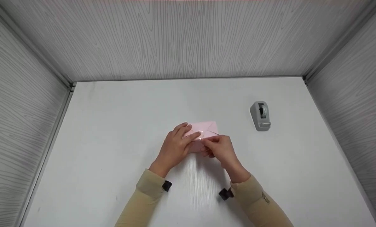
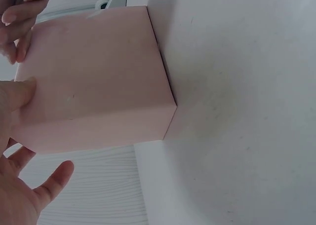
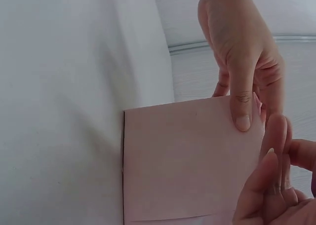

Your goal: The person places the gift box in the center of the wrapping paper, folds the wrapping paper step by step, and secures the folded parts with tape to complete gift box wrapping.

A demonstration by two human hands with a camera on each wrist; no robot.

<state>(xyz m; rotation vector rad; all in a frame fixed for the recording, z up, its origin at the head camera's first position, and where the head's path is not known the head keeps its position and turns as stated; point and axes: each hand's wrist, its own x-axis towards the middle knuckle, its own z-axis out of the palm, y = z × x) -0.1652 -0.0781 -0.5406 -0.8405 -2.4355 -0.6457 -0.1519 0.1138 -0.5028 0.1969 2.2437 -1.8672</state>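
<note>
A pink paper-wrapped box [image 1: 203, 126] stands upright on the table, its top showing folded, creased paper and a shiny patch like clear tape. My left hand [image 1: 175, 145] grips it from the left; the thumb [image 3: 242, 106] lies on the near face, and the other fingers reach over the top and far side. At the near right part of the top edge, my right hand [image 1: 219, 149] pinches the wrapping paper between thumb and forefinger. The smooth near side of the box [image 2: 98, 67] shows in the left wrist view. The right fingertips partly hide the fold.
A grey tape dispenser [image 1: 261, 116] with a roll in it stands to the right of the box, farther back on the white table [image 1: 112, 126]. Wood-grain panels [image 1: 188, 37] wall the table at the back and both sides.
</note>
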